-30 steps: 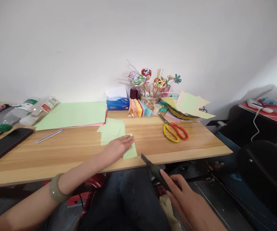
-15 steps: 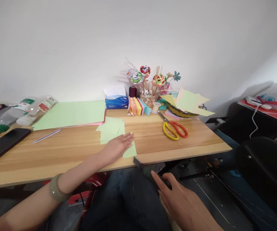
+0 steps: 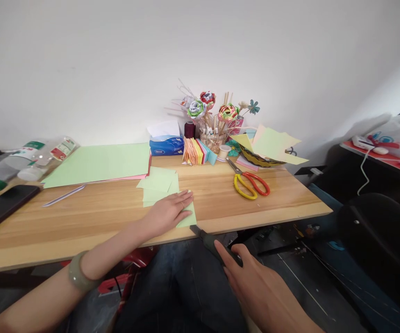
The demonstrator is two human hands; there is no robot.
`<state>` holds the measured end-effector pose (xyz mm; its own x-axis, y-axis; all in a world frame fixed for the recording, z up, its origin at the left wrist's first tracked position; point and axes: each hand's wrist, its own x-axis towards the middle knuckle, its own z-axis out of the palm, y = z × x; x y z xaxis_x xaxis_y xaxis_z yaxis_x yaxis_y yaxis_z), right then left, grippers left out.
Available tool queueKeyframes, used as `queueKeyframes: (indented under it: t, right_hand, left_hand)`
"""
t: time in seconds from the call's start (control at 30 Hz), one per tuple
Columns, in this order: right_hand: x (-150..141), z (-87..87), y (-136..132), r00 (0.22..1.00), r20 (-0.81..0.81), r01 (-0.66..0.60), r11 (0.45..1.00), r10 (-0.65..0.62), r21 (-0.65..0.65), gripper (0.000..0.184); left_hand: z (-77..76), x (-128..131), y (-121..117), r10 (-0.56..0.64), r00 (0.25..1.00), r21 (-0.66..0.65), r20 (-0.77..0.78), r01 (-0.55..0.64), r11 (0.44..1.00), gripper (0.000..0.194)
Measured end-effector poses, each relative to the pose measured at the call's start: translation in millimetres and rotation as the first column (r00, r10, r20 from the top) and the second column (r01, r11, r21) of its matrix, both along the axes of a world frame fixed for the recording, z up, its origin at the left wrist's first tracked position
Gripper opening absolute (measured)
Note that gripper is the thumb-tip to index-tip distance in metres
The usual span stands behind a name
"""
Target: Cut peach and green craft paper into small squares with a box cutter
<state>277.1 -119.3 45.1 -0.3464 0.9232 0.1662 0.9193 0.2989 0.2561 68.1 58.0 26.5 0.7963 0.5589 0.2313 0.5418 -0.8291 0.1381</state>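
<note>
My left hand (image 3: 168, 212) lies flat, fingers together, on a small light green paper square (image 3: 189, 217) near the front edge of the wooden table (image 3: 82, 222). More green squares (image 3: 158, 184) are stacked just behind it. My right hand (image 3: 259, 289) is below the table edge over my lap, closed round the handle of a dark knife-like tool (image 3: 207, 239). The tool's tip points up-left and reaches the table's front edge, close to the green square.
Large green sheets (image 3: 99, 164) lie at the back left, with a pen (image 3: 64, 196), a phone (image 3: 2, 208) and bottles (image 3: 22, 159). Yellow and red scissors (image 3: 248, 182), folded coloured papers (image 3: 196, 152), a tissue box (image 3: 167, 144) and paper flowers (image 3: 214, 115) stand behind. A black chair (image 3: 380, 249) is at right.
My right hand has carried the dark tool up and to the left, from over my lap to the table's front edge. The left hand has stayed on the green square.
</note>
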Motion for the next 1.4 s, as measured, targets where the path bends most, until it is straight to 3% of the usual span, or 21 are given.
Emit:
queueKeyframes:
  t: [0.37,0.57,0.93,1.13,1.4]
  right_hand:
    - [-3,1.0,-1,0.995,0.095,0.032,0.998,-0.037,0.053,0.050]
    - [-4,7.7,2,0.997,0.077,0.019,0.997,-0.024,0.068,0.045]
    - [-22,30.3,27,0.991,0.064,0.124,0.978,-0.115,-0.166,0.047]
    - [-23,32.6,31,0.988,0.074,0.151,0.968,-0.139,-0.199,0.048]
    - [-23,35.9,35,0.982,0.099,0.178,0.955,-0.158,-0.236,0.049]
  left_hand:
    - [7.3,-1,-1,-0.011,0.999,-0.045,-0.049,0.009,0.999,0.053]
    - [6.0,-3,-1,0.004,0.997,-0.027,-0.074,-0.006,1.000,0.046]
    - [8.6,-9,0,0.051,0.988,0.035,-0.145,-0.046,0.998,0.041]
    - [5.0,-6,-1,0.112,0.982,-0.030,-0.152,-0.118,0.993,0.050]
    - [1.5,-6,-1,0.116,0.986,-0.019,-0.122,-0.120,0.993,0.050]
